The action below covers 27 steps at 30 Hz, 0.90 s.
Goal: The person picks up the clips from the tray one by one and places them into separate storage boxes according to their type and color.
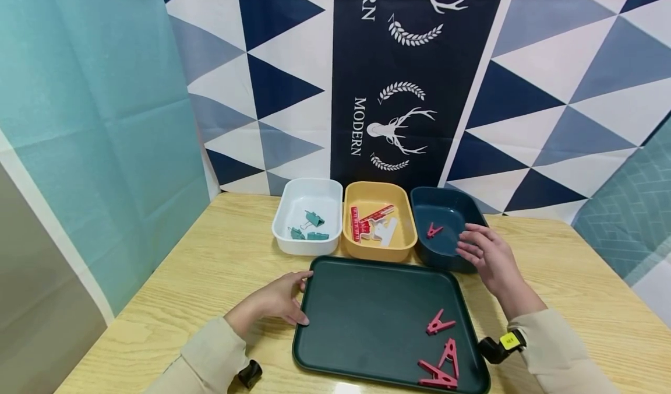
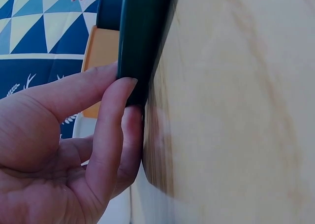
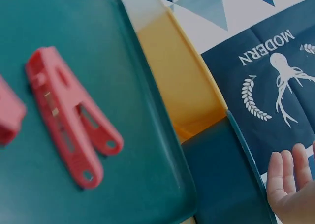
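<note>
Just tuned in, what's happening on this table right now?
A person is sorting small clips into bins. The left hand grips the left rim of the dark green tray, which holds three pink clothespins near its right corner. The right hand is open, empty, over the dark blue bin, where one pink clothespin already lies. The white bin holds teal binder clips; the yellow bin holds red and white clips.
</note>
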Each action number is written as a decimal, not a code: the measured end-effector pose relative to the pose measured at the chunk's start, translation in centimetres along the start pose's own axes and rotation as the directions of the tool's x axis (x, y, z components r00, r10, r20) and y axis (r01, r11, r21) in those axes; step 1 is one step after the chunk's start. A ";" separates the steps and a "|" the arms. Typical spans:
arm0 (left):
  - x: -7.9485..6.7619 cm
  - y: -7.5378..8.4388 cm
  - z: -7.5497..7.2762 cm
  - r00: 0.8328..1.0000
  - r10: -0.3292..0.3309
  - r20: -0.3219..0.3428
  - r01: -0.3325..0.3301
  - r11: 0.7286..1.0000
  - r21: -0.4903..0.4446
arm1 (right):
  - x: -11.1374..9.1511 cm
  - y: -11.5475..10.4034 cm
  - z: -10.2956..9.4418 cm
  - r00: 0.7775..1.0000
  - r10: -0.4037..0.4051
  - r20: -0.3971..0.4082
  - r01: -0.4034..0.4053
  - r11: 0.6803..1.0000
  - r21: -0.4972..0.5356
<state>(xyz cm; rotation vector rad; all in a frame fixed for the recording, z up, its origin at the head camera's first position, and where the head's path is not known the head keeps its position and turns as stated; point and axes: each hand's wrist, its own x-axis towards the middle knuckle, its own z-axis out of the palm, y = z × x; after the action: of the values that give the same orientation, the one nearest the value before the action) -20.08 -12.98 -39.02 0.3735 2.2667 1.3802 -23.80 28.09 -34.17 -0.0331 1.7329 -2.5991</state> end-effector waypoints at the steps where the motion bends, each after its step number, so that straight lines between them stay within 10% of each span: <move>1: 0.0 0.0 0.0 1.000 -0.002 -0.001 0.002 1.000 0.000 | -0.1 0.1 0.0 1.000 -0.019 0.018 0.019 0.999 -0.028; 11: 0.0 0.1 0.1 1.000 -0.007 -0.005 0.007 1.000 -0.005 | -1.3 1.1 -0.4 0.975 -0.134 0.177 0.196 0.897 -0.397; 18: -0.1 0.1 0.1 1.000 0.005 -0.003 -0.005 1.000 -0.003 | -2.1 1.7 -0.3 0.961 -0.138 0.241 0.272 0.641 -0.717; 27: -0.1 0.2 0.2 1.000 0.003 -0.006 -0.003 1.000 0.001 | -2.9 2.7 -0.4 0.888 -0.116 0.444 0.456 0.339 -0.823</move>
<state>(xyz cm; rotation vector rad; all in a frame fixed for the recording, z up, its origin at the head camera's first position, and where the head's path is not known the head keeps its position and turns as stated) -19.90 -12.81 -38.88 0.3735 2.2730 1.3829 -20.87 27.52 -36.90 -0.7890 2.9330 -1.1929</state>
